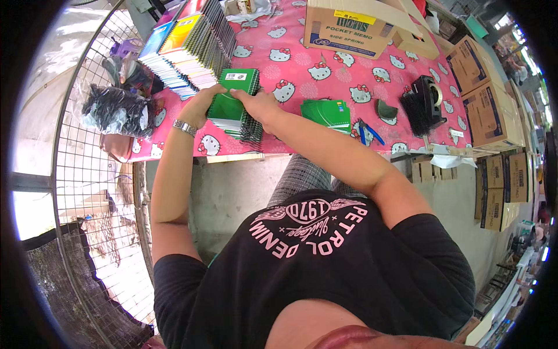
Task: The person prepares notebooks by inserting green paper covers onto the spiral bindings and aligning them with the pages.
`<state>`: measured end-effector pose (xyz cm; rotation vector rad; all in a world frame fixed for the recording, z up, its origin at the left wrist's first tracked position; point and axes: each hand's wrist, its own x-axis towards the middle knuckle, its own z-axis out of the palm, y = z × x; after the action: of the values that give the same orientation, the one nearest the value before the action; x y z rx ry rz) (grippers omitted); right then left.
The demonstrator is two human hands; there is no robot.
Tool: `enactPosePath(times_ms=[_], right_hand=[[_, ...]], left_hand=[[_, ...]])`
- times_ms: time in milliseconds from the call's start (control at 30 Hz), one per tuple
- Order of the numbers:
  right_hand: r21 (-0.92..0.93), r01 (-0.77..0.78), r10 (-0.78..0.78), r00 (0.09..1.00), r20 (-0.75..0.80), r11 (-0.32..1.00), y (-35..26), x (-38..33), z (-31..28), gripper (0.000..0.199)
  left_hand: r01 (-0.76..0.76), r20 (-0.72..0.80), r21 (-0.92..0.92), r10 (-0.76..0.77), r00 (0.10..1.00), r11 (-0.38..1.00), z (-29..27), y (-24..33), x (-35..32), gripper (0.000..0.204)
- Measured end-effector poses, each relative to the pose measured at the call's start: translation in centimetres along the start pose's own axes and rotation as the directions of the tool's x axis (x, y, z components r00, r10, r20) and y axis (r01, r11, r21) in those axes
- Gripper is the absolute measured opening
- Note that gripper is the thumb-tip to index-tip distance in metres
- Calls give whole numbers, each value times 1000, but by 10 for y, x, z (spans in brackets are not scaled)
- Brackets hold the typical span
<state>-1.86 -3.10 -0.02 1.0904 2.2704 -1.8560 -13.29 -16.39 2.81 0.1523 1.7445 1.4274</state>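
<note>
A stack of green spiral notebooks [225, 109] stands near the front edge of the table, its coils facing right. My left hand [200, 106] is closed on the stack's left side, with a metal watch band at the wrist. From the right, my right hand [260, 107] grips the same stack, its thumb over the top cover. Both thumbs nearly meet on top; the other fingers are mostly hidden. Just behind rise taller stacks of spiral notebooks [181, 36] with yellow, blue and red covers. To the right lies a low pile of green notebooks or covers [326, 113].
Blue-handled cutters [371, 133] lie near the table's front edge. Beside them are a dark green piece [386, 109], a black brush [414, 111] and a tape dispenser [433, 99]. A cardboard box [325, 36] stands behind. Stacked cartons [494, 116] line the right; a dark plastic-wrapped bundle [116, 111] sits left.
</note>
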Motion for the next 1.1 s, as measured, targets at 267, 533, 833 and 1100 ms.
enactPosePath(times_ms=[267, 533, 833, 1100], right_hand=[[475, -81, 99, 995, -14, 876, -5, -4, 20, 111], [625, -188, -125, 899, 421, 757, 6, 19, -21, 89], [-674, -287, -524, 452, -722, 681, 244, 9, -367, 31], [-877, -309, -534, 703, -471, 368, 287, 9, -372, 19]], left_hand=[[59, 161, -190, -28, 986, 980, -14, -1, 16, 33], [85, 105, -134, -71, 992, 987, -4, 7, 19, 31], [-664, -176, 426, 776, 605, 615, 39, 45, -25, 44], [-730, 633, 663, 648, 424, -169, 243, -58, 1, 38]])
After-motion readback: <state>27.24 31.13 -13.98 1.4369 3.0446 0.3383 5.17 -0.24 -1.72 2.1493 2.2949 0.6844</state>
